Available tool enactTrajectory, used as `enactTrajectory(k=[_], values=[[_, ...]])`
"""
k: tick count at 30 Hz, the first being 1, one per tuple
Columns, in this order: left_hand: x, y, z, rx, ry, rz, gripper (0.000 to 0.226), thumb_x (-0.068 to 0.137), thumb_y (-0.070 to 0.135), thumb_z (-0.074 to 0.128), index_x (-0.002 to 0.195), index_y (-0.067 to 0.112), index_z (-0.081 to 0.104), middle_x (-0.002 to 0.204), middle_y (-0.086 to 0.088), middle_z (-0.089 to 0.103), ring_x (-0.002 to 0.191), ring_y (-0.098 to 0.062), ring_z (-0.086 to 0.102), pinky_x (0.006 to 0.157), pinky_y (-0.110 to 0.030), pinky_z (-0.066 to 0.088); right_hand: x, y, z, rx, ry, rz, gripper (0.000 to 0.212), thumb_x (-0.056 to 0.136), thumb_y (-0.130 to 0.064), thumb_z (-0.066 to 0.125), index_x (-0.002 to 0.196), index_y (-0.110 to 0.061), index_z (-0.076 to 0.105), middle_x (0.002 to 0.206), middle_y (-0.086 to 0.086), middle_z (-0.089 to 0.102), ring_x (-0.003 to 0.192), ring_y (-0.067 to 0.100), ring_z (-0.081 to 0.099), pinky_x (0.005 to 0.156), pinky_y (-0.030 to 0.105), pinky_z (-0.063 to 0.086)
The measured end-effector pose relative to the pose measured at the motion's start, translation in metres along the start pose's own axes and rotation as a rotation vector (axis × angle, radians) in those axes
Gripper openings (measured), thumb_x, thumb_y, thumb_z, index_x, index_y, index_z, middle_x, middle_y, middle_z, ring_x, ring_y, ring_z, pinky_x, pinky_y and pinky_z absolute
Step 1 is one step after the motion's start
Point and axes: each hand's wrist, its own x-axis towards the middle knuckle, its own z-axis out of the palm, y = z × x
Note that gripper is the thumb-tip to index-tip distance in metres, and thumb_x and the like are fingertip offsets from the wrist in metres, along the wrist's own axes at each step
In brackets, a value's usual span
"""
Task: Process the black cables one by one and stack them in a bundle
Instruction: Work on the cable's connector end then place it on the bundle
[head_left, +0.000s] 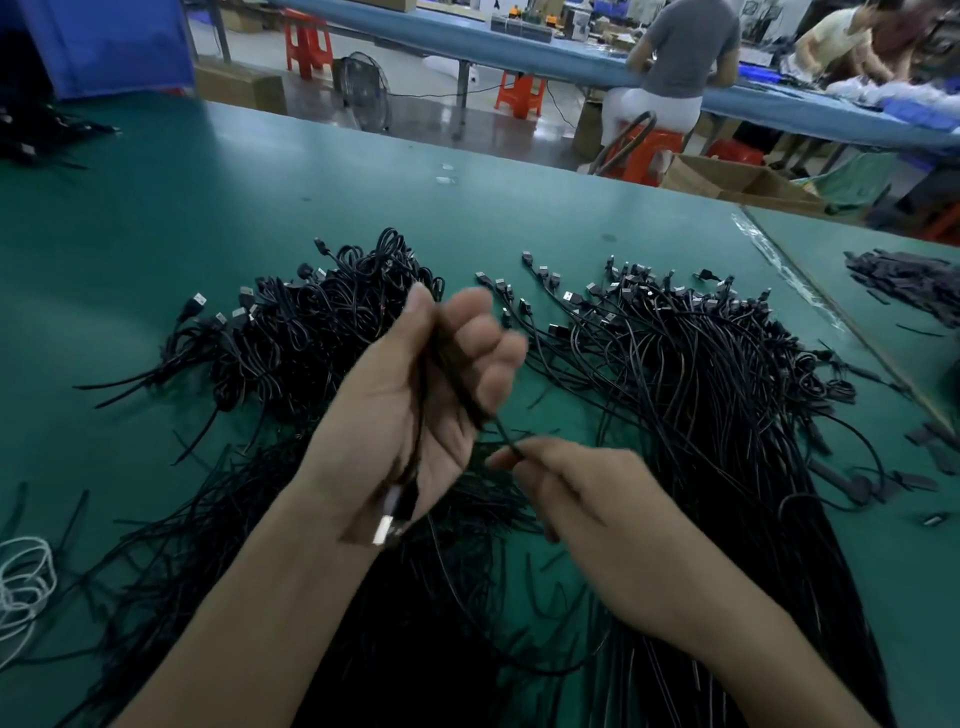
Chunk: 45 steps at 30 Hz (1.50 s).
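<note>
Head view of a green work table (156, 218) covered with black cables. The left hand (415, 395), raised palm-up over the middle of the table, is curled around a folded black cable (452, 358); the fingers close over the strands, and a silver USB plug (387, 527) hangs below the heel of the hand near the wrist. The right hand (587, 499), lower and to the right, pinches the free end of the same cable between thumb and fingertips (501, 460), so that a short taut length runs between the two hands. Motion blur softens both hands. Behind the left hand lies a heap of coiled cables (311, 322); to the right, a spread of straight cables (701, 374) lies with plugs pointing away from the viewer and tails running toward the near edge. A white cord (23, 582) rests at the left margin. Seated workers (680, 57) occupy a bench in the background.
</note>
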Motion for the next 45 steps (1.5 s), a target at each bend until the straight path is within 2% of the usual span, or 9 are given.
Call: enactTrajectory(k=[4, 9, 16, 20, 27, 30, 35, 41, 45], values=[[0.004, -0.014, -0.016, 0.591, 0.121, 0.227, 0.035, 0.095, 0.028, 0.045, 0.108, 0.007, 0.071, 0.102, -0.009, 0.076, 0.1, -0.023, 0.072, 0.083, -0.026, 0.057, -0.011, -0.014, -0.005, -0.134, -0.122, -0.087, 0.033, 0.097, -0.054, 0.037, 0.087, -0.029, 0.054, 0.069, -0.01, 0.056, 0.051, 0.009, 0.046, 0.048, 0.027, 0.036], [-0.004, -0.018, -0.014, 1.219, 0.028, -0.062, 0.037, 0.105, 0.025, 0.042, 0.086, 0.01, 0.07, 0.069, 0.0, 0.072, 0.063, -0.007, 0.067, 0.06, -0.015, 0.05, -0.007, -0.018, -0.029, -0.207, 0.159, -0.221, 0.029, 0.089, -0.058, 0.051, 0.09, -0.034, 0.068, 0.079, -0.013, 0.06, 0.075, 0.008, 0.059, 0.061, 0.028, 0.047], [-0.014, -0.017, 0.005, 0.998, -0.138, -0.395, 0.057, 0.093, 0.058, 0.036, 0.052, 0.021, 0.051, 0.044, 0.005, 0.033, 0.034, -0.005, 0.031, 0.039, -0.013, 0.031, 0.001, -0.009, -0.039, 0.272, 0.124, -0.237, 0.007, 0.081, -0.026, 0.074, 0.085, -0.021, 0.075, 0.082, -0.003, 0.075, 0.079, 0.015, 0.071, 0.07, 0.027, 0.055], [-0.015, -0.014, 0.001, 0.838, -0.208, -0.449, 0.056, 0.101, 0.053, 0.038, 0.053, 0.024, 0.043, 0.045, 0.005, 0.044, 0.039, -0.008, 0.047, 0.04, -0.014, 0.036, 0.003, -0.009, -0.039, 0.445, 0.075, -0.24, 0.006, 0.083, -0.019, 0.075, 0.087, -0.015, 0.074, 0.09, 0.004, 0.074, 0.084, 0.014, 0.072, 0.075, 0.024, 0.056], [-0.008, -0.029, -0.008, 1.08, 0.003, -0.211, 0.065, 0.1, 0.057, 0.04, 0.051, 0.016, 0.053, 0.062, -0.009, 0.054, 0.061, -0.015, 0.056, 0.062, -0.024, 0.046, 0.006, -0.009, -0.038, 0.166, 0.207, -0.27, 0.012, 0.086, -0.01, 0.073, 0.084, -0.021, 0.071, 0.077, -0.011, 0.071, 0.071, 0.006, 0.067, 0.066, 0.012, 0.048], [-0.006, -0.032, -0.012, 0.926, 0.136, -0.267, 0.045, 0.098, 0.043, 0.043, 0.081, 0.013, 0.072, 0.085, -0.008, 0.064, 0.082, -0.016, 0.065, 0.078, -0.039, 0.06, 0.007, -0.009, -0.033, 0.126, 0.24, -0.255, 0.012, 0.085, -0.016, 0.075, 0.085, -0.027, 0.071, 0.082, -0.013, 0.071, 0.079, 0.011, 0.068, 0.069, 0.016, 0.05], [-0.007, -0.034, -0.008, 0.72, 0.118, -0.532, 0.072, 0.099, 0.068, 0.026, 0.082, 0.02, 0.077, 0.075, -0.016, 0.071, 0.051, -0.022, 0.065, 0.04, -0.025, 0.049, 0.019, -0.012, -0.023, 0.132, 0.309, -0.293, 0.009, 0.083, -0.019, 0.074, 0.083, -0.028, 0.071, 0.079, -0.012, 0.07, 0.068, 0.009, 0.067, 0.064, 0.022, 0.053], [-0.001, -0.022, -0.022, 0.804, 0.369, -0.26, 0.064, 0.095, 0.065, 0.039, 0.054, 0.022, 0.062, 0.046, 0.006, 0.038, 0.032, -0.006, 0.026, 0.03, -0.013, 0.021, 0.031, 0.019, -0.018, 0.362, 0.381, -0.013, 0.041, 0.094, -0.063, 0.044, 0.097, -0.031, 0.069, 0.084, -0.005, 0.073, 0.071, 0.009, 0.067, 0.059, 0.019, 0.049], [0.003, -0.018, -0.025, 0.634, 0.48, -0.086, 0.065, 0.099, 0.059, 0.038, 0.046, 0.023, 0.046, 0.044, 0.005, 0.032, 0.029, -0.006, 0.025, 0.028, -0.012, 0.021, 0.027, 0.05, 0.004, -0.154, 0.063, 0.147, 0.014, 0.092, -0.043, 0.064, 0.098, -0.03, 0.066, 0.085, -0.015, 0.065, 0.078, 0.0, 0.062, 0.071, 0.018, 0.05]])
